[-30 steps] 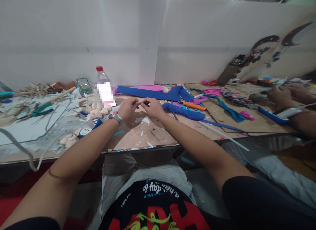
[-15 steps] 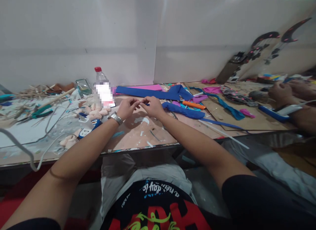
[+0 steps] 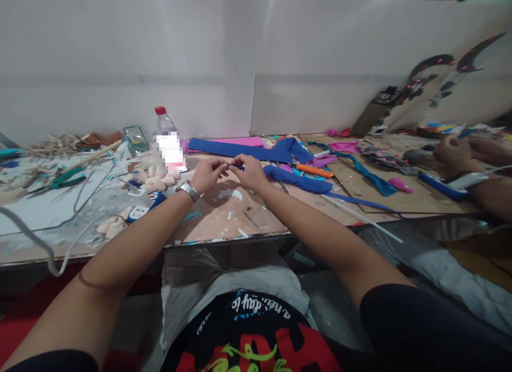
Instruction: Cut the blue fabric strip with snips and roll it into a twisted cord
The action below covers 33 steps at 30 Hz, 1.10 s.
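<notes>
My left hand (image 3: 208,174), with a metal watch on its wrist, and my right hand (image 3: 250,171) meet fingertip to fingertip above the worktable (image 3: 224,223). Between them they pinch a small blue piece (image 3: 239,168), only a sliver of which shows past my right fingers. Just right of my hands lies a roll of blue foam (image 3: 298,180), with an orange-handled knife (image 3: 314,171) beyond it. A long blue foam sheet (image 3: 244,151) lies behind my hands.
A clear bottle with a red cap (image 3: 167,143) stands left of my hands, beside pale pink pieces (image 3: 156,181), a power strip (image 3: 140,208) and white cable. Green pliers (image 3: 66,177) and wood scraps lie far left. Another person's hands (image 3: 456,153) work at the right.
My hands stay pinched together in nearly the same place; only the view has shifted slightly.
</notes>
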### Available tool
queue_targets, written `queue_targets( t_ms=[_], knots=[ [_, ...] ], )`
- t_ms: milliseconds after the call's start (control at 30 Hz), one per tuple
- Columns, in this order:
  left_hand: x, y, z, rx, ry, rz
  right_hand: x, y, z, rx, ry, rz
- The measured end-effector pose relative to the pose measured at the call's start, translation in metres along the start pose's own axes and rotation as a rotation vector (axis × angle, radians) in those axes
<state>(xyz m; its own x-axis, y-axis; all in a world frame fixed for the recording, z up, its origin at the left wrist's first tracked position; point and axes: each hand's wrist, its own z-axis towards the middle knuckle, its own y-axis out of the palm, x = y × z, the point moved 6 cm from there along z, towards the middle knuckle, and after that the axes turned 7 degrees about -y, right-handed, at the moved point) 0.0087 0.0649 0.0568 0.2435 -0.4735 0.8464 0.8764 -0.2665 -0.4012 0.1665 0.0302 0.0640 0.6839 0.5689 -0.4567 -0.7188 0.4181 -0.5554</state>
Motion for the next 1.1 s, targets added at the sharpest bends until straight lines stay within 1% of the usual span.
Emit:
queue_targets(
  t_ms=[400, 567, 733, 900, 1100],
  knots=[
    [-0.012, 0.001, 0.003, -0.041, 0.008, -0.014, -0.002, -0.002, 0.000, -0.007, 0.005, 0.005],
    [-0.014, 0.003, 0.005, -0.086, 0.027, -0.031, -0.001, -0.003, 0.000, -0.021, 0.011, -0.005],
    [-0.017, 0.003, 0.007, -0.125, 0.028, -0.040, -0.002, -0.006, 0.001, -0.001, -0.002, 0.010],
    [-0.014, 0.000, 0.006, -0.107, 0.039, -0.008, -0.007, -0.004, 0.001, -0.025, 0.014, 0.103],
    [-0.015, -0.002, 0.007, -0.073, 0.034, 0.010, -0.013, -0.004, 0.002, -0.037, 0.003, 0.067]
  ],
)
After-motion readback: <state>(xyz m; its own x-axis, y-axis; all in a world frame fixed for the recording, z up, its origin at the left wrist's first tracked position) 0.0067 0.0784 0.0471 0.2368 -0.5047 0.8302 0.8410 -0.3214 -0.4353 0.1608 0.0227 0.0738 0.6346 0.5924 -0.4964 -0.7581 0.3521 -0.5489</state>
